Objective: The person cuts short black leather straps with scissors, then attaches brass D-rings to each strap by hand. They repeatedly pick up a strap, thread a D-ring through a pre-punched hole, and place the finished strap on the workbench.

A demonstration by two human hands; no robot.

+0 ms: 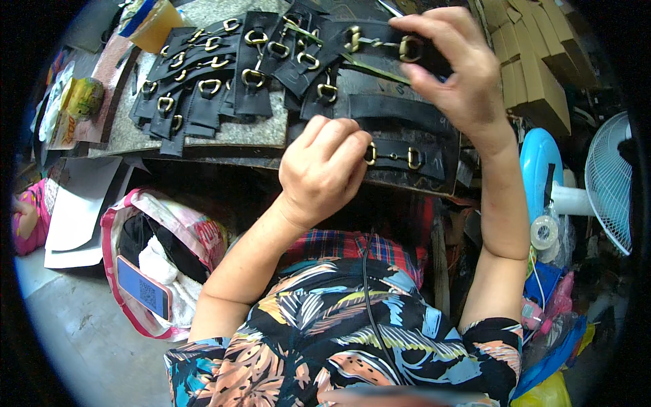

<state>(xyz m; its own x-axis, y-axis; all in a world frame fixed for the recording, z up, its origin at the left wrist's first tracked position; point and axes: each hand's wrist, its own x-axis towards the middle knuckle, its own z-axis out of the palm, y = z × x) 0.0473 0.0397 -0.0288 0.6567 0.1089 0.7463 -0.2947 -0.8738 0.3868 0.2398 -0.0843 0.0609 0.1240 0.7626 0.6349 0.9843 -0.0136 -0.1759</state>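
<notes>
R hand [451, 64] pinches a black strap w/ gold bit hardware [380, 42], lifted above the worktable [224, 132]. L hand [325, 166] is curled into a fist at the end of a second black strap [403, 157] lying near the table's front edge; can't tell its grip. Finished straps pile [203, 74] sits to the left.

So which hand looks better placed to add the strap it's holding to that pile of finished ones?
Probably the right hand: its fingers hold a black strap with gold buckle lifted beside the pile of straps. The left hand is pressing another strap on the table's near edge.
</notes>
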